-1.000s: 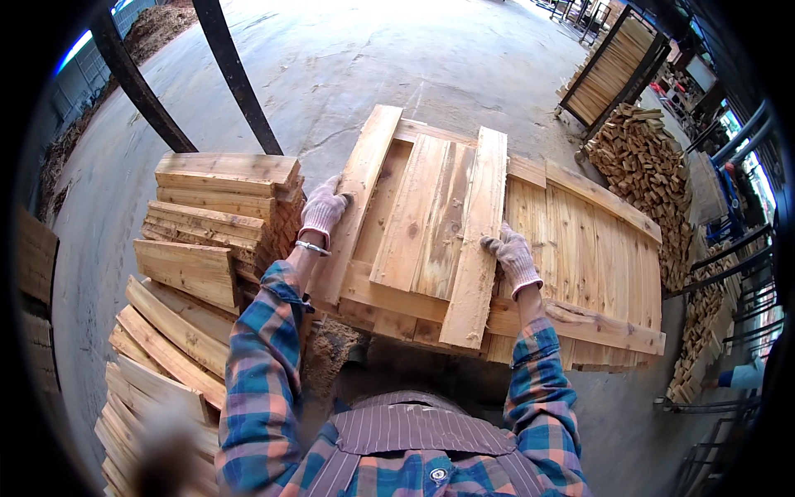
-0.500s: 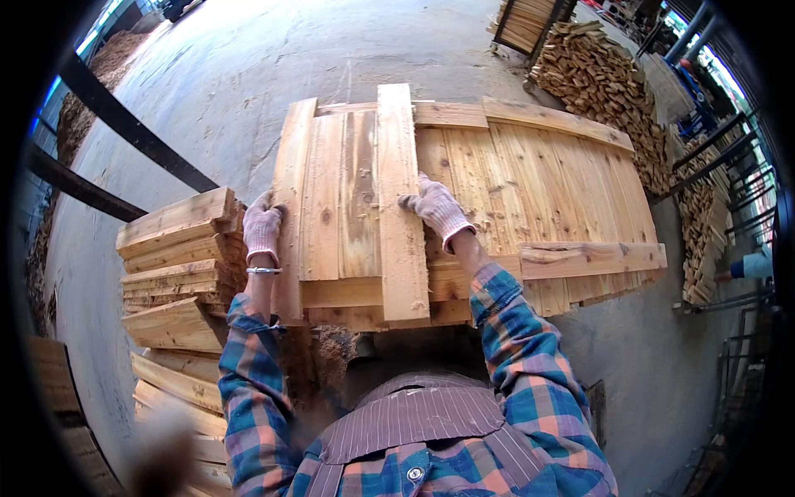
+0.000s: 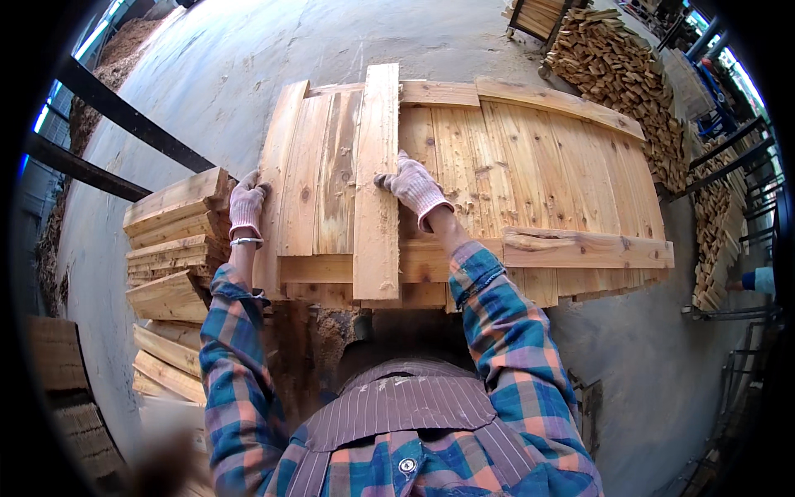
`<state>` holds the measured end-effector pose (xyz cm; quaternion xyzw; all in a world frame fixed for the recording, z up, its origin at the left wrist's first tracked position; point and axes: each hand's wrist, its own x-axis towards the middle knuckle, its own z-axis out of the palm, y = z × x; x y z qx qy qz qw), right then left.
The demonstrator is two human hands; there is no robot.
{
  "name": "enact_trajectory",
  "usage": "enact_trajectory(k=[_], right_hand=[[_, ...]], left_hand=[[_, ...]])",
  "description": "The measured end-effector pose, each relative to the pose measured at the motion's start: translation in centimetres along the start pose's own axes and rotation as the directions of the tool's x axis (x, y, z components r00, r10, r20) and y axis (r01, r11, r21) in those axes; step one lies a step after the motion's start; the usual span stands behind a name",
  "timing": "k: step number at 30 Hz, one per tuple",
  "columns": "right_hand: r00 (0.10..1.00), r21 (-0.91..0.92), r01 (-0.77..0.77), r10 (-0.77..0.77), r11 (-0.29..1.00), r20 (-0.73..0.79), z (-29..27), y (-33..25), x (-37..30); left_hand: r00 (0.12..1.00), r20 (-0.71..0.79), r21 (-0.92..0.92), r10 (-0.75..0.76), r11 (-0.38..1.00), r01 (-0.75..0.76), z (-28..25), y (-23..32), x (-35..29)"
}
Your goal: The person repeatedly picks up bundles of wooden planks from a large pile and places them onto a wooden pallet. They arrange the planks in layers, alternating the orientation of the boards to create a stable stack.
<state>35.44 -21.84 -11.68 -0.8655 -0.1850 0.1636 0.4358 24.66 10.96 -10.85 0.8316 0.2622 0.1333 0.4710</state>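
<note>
A layer of pale wooden boards lies side by side in front of me, with a long loose-looking board lengthwise on top. My right hand, in a pinkish knitted glove with dark fingertips, grips that board by its right edge, thumb over its face. My left hand, gloved alike, closes on the outer edge of the leftmost board; some of its fingers are hidden. Crosswise strips lie along the far side and the near side, one near strip at the right.
Stacked boards rise close to my left forearm. Black metal bars slant in beyond them. Heaps of short wood pieces and a loaded rack stand at the far right. Another person's sleeve shows at the right edge.
The view has shifted a little, so the boards sit further left and higher. The top board seems to have slid slightly left with my right hand. Both hands keep their grip.
</note>
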Motion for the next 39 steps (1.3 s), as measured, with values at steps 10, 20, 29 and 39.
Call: enact_trajectory(k=[10,20,29,39], right_hand=[[0.998,0.029,-0.055,0.055,0.998,0.008,-0.4,-0.3,-1.5],[0.995,-0.075,0.101,-0.099,0.992,0.026,-0.6,0.9,-1.2],[0.935,-0.632,0.332,-0.332,0.700,0.124,-4.2,-1.3,0.2],[0.406,0.103,0.709,-0.524,0.697,0.749,18.9,-21.3,-15.5]], left_hand=[[0.997,-0.057,-0.081,-0.043,0.996,0.038,1.0,-1.5,0.4],[0.972,-0.176,0.214,-0.153,0.958,0.190,0.8,0.9,-0.9],[0.887,-0.388,-0.167,0.251,0.927,-0.336,0.2,7.1,-17.0],[0.060,-0.751,-0.650,-0.657,0.721,-0.239,-6.2,-6.6,-54.1]])
